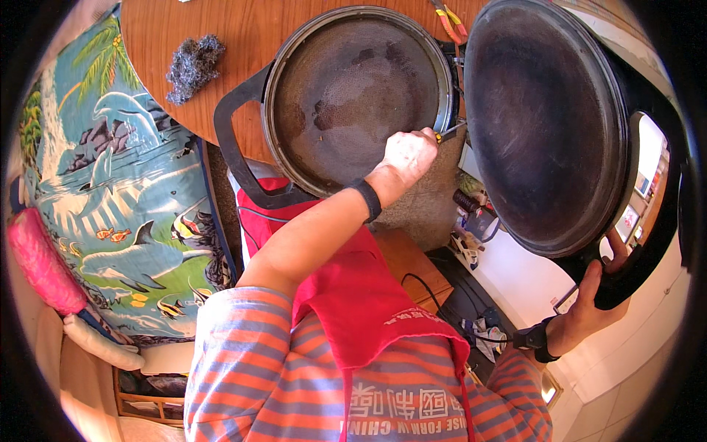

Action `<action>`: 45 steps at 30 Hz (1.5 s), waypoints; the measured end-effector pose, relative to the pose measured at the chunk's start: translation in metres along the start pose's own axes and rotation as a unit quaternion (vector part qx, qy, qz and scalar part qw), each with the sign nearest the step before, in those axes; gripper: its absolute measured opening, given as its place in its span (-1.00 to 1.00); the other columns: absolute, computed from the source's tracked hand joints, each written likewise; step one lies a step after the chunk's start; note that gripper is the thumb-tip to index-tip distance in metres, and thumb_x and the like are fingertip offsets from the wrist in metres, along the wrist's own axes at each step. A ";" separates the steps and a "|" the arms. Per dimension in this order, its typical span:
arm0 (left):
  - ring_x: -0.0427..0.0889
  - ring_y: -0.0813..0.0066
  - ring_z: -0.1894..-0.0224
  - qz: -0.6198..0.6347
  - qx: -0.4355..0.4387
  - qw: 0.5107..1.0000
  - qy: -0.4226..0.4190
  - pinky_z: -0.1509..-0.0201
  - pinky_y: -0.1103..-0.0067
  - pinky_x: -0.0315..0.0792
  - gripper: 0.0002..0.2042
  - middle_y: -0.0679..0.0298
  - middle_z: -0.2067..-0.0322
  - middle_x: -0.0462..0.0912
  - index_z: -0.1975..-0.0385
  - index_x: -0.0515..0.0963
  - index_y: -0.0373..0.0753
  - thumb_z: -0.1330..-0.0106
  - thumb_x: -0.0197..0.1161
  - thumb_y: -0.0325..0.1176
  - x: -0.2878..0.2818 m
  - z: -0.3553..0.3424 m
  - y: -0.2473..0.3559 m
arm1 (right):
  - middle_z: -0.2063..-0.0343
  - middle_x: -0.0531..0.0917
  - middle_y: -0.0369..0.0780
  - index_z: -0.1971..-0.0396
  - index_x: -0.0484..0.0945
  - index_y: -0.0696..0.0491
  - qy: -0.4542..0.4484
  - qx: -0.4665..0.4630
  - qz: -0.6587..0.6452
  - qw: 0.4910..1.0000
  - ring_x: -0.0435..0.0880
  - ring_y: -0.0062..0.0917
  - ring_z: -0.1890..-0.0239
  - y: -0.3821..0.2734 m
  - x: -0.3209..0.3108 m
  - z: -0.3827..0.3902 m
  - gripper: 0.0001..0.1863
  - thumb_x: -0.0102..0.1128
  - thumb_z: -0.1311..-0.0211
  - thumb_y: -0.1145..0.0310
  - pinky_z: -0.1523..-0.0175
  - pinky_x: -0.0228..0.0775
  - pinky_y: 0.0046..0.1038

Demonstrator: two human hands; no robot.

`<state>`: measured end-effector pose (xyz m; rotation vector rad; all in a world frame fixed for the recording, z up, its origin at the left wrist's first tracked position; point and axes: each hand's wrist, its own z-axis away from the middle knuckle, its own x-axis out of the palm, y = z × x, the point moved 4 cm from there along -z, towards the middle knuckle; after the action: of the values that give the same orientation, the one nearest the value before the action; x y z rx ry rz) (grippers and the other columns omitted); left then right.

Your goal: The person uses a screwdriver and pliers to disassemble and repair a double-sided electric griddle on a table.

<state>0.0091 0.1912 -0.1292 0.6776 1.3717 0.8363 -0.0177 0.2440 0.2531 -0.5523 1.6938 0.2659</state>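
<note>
A round black electric griddle is opened at its hinge. Its lower pan sits at the table's edge, with a wet-looking, blotchy surface. The round lid stands raised on the right. My left hand crosses the pan's near rim, closed around a screwdriver with a yellow and black grip. The screwdriver's thin shaft points at the hinge side between pan and lid. My right hand grips the lid's black loop handle at its lower end. Part of the fingers is behind the handle.
A crumpled dark mesh scrubber lies on the wooden table. Red and yellow pliers lie behind the hinge. A dolphin-print cloth spreads at left. Below the lid are a wooden drawer unit, cables and small items.
</note>
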 end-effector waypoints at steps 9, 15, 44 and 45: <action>0.66 0.26 0.59 -0.073 0.035 0.996 0.043 0.58 0.41 0.53 -0.92 0.14 0.61 0.58 0.44 0.43 -0.31 -0.11 0.11 -0.45 -0.002 0.004 0.005 | 0.03 0.58 0.11 -0.12 0.30 0.43 -0.001 0.037 -0.027 0.999 0.63 -0.54 0.27 0.023 -0.009 0.007 -0.43 0.24 -0.17 0.44 0.08 0.50 -0.58; 0.67 0.24 0.58 -0.055 0.041 0.997 0.021 0.54 0.39 0.54 -0.90 0.14 0.61 0.59 0.42 0.45 -0.34 -0.11 0.10 -0.46 -0.007 0.006 0.001 | -0.02 0.52 0.19 -0.17 0.27 0.36 0.053 0.111 -0.143 0.982 0.62 -0.41 0.18 0.059 -0.013 -0.008 -0.38 0.27 -0.17 0.42 0.08 0.53 -0.46; 0.70 0.09 0.19 0.106 -0.132 0.968 -0.183 0.11 0.30 0.57 -0.67 0.01 0.30 0.69 0.33 0.62 -0.30 -0.32 0.06 -0.14 -0.019 -0.005 0.004 | 0.01 0.51 0.22 -0.15 0.27 0.36 0.063 0.113 -0.144 0.981 0.64 -0.22 0.10 0.075 -0.021 -0.008 -0.38 0.29 -0.15 0.42 0.00 0.57 -0.30; 0.73 0.12 0.28 0.066 -0.113 0.981 -0.145 0.22 0.33 0.59 -0.77 0.02 0.37 0.70 0.38 0.56 -0.30 -0.28 0.09 -0.25 -0.015 -0.004 0.005 | 0.00 0.52 0.19 -0.17 0.25 0.40 0.055 0.102 -0.140 0.983 0.64 -0.22 0.08 0.071 -0.021 -0.003 -0.38 0.25 -0.18 0.44 0.00 0.58 -0.33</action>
<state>0.0044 0.1816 -0.1170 0.6886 0.9614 0.9426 -0.0532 0.3082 0.2646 -0.6510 1.7010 -0.1414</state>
